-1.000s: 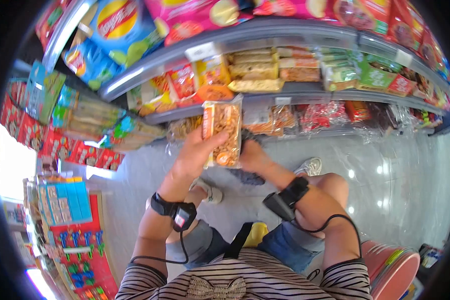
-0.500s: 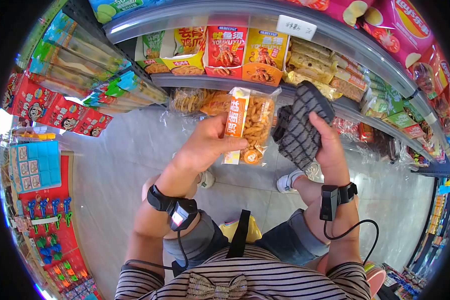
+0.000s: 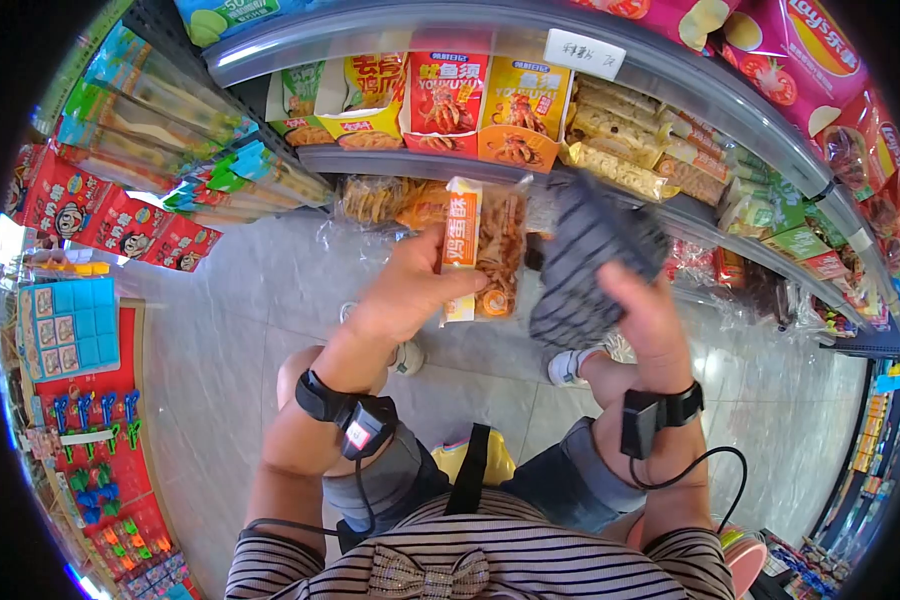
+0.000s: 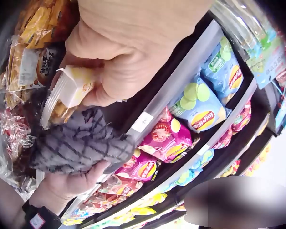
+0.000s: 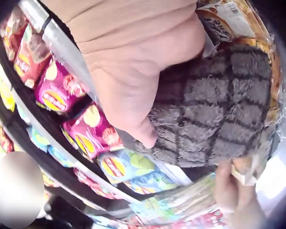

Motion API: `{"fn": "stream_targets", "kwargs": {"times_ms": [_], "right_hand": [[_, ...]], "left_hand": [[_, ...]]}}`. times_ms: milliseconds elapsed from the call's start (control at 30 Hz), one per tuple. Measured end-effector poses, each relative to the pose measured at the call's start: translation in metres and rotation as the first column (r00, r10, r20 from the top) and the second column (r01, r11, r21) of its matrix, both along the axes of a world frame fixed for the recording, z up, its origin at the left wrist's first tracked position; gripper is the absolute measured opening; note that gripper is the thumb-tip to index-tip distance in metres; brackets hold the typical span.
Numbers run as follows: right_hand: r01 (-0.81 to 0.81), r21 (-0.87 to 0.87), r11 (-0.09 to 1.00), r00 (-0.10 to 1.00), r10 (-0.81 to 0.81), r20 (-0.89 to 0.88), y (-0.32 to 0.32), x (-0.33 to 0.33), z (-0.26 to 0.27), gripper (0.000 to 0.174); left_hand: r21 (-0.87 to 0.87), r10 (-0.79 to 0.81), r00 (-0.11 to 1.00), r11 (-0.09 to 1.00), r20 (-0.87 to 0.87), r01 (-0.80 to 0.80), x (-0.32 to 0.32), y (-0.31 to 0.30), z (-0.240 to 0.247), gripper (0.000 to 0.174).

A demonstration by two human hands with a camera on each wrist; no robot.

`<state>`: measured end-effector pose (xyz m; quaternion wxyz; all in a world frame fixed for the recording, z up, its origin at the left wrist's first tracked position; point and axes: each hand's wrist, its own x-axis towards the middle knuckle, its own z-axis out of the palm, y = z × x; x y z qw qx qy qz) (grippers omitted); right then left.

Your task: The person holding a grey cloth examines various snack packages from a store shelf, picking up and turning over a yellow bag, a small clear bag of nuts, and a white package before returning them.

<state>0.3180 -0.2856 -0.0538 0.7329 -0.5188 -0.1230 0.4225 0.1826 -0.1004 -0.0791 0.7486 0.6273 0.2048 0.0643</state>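
Note:
My left hand (image 3: pixel 410 290) grips a clear snack packet (image 3: pixel 482 250) with an orange label, held upright in front of the lower shelf (image 3: pixel 420 165). The packet's edge (image 4: pixel 66 93) shows between thumb and fingers in the left wrist view. My right hand (image 3: pixel 640 305) holds a grey checked cloth (image 3: pixel 585 262) just right of the packet, touching its side. In the right wrist view the cloth (image 5: pixel 214 114) lies under my palm and thumb, with the packet (image 5: pixel 229 19) behind it.
Shelves of snack bags (image 3: pixel 480 100) rise in front, with pink and blue chip bags (image 3: pixel 770 50) above. Red boxed goods (image 3: pixel 100 215) stand at the left. Grey tiled floor (image 3: pixel 260 300) lies below, and my knees (image 3: pixel 390 480) and shoes (image 3: pixel 575 365) are under my hands.
The camera view swung left from one second ago. Since half a second ago, my right hand has brought the cloth left and down against the packet, which has turned slightly edge-on.

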Motion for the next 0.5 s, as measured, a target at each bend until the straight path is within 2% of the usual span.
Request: {"fn": "stream_targets", "kwargs": {"times_ms": [33, 67, 100, 167, 200, 233, 267, 300, 333, 367, 433, 500], "right_hand": [[-0.102, -0.024, 0.994, 0.972, 0.105, 0.211, 0.003, -0.006, -0.007, 0.044], [-0.193, -0.07, 0.979, 0.889, 0.205, 0.409, 0.011, -0.014, -0.014, 0.043], [-0.278, -0.195, 0.941, 0.694, 0.337, 0.636, 0.019, -0.015, -0.034, 0.042], [-0.144, -0.237, 0.961, 0.49, 0.277, 0.826, 0.03, -0.02, -0.044, 0.043], [-0.135, -0.253, 0.958, 0.554, 0.285, 0.782, 0.033, -0.018, -0.048, 0.042], [-0.093, -0.248, 0.964, 0.622, 0.251, 0.742, 0.035, -0.017, -0.046, 0.042], [-0.049, -0.241, 0.969, 0.686, 0.209, 0.697, 0.038, -0.015, -0.044, 0.042], [-0.039, -0.25, 0.968, 0.762, 0.19, 0.618, 0.04, -0.012, -0.044, 0.043], [-0.034, -0.26, 0.965, 0.83, 0.172, 0.53, 0.041, -0.009, -0.045, 0.044], [-0.034, -0.272, 0.962, 0.887, 0.154, 0.434, 0.042, -0.007, -0.047, 0.045], [-0.077, -0.272, 0.959, 0.903, 0.183, 0.39, 0.042, -0.002, -0.053, 0.046], [-0.156, -0.234, 0.96, 0.919, 0.228, 0.322, 0.042, -0.002, -0.042, 0.045]], "left_hand": [[0.132, -0.001, 1.0, 0.991, 0.014, -0.001, 0.002, -0.003, -0.007, 0.049], [0.263, -0.005, 1.0, 0.965, 0.028, -0.002, 0.004, -0.007, -0.013, 0.052], [0.321, 0.0, 0.994, 0.946, 0.107, -0.035, 0.007, -0.014, -0.02, 0.052], [0.42, -0.007, 0.965, 0.901, 0.263, -0.108, 0.009, -0.03, -0.026, 0.054], [0.386, 0.022, 0.975, 0.916, 0.222, -0.108, 0.005, -0.034, -0.021, 0.049], [0.328, -0.054, 0.998, 0.944, 0.012, 0.047, 0.007, -0.036, -0.002, 0.045], [0.24, -0.143, 0.971, 0.952, -0.193, 0.188, 0.009, -0.036, 0.019, 0.041], [0.123, -0.239, 0.893, 0.944, -0.383, 0.305, 0.01, -0.036, 0.03, 0.037], [0.138, -0.165, 0.961, 0.97, -0.223, 0.199, 0.005, -0.039, -0.001, 0.029], [0.199, -0.158, 0.973, 0.961, -0.166, 0.191, 0.003, -0.04, -0.012, 0.029], [0.325, -0.149, 0.987, 0.932, -0.053, 0.158, 0.0, -0.039, -0.022, 0.03], [0.338, -0.182, 0.982, 0.922, -0.053, 0.189, -0.003, -0.032, -0.022, 0.03]]}}
